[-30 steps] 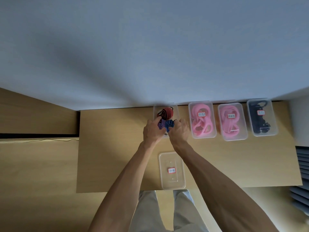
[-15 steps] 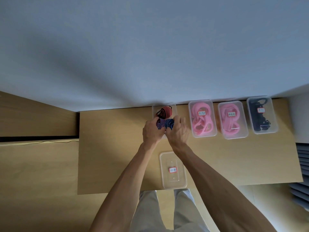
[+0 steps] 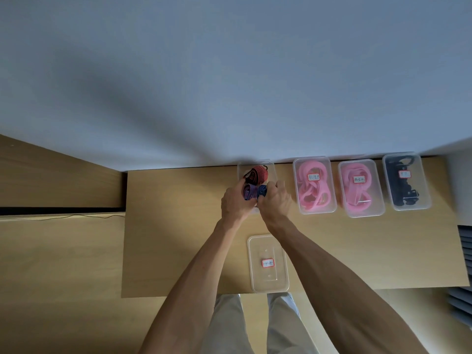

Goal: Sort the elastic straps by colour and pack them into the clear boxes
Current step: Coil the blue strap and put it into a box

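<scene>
An open clear box (image 3: 272,167) stands at the table's far edge, against the wall. In it lie a red-and-black striped strap (image 3: 258,174), a purple strap (image 3: 249,192) and a blue strap (image 3: 262,190). My left hand (image 3: 234,203) curls round the purple strap at the box's near left. My right hand (image 3: 275,202) curls round the blue strap beside it. The near part of the box is hidden under both hands. A clear lid (image 3: 268,263) with a red-edged label lies flat near the table's front edge.
To the right stand three closed labelled clear boxes: two with pink straps (image 3: 314,184) (image 3: 360,187) and one with black straps (image 3: 405,181). The wooden table (image 3: 178,231) ends at a grey wall behind; a lower wooden surface lies to the left.
Both hands have stayed on the purple and blue straps over the open box and shifted only slightly; the view has drifted a little.
</scene>
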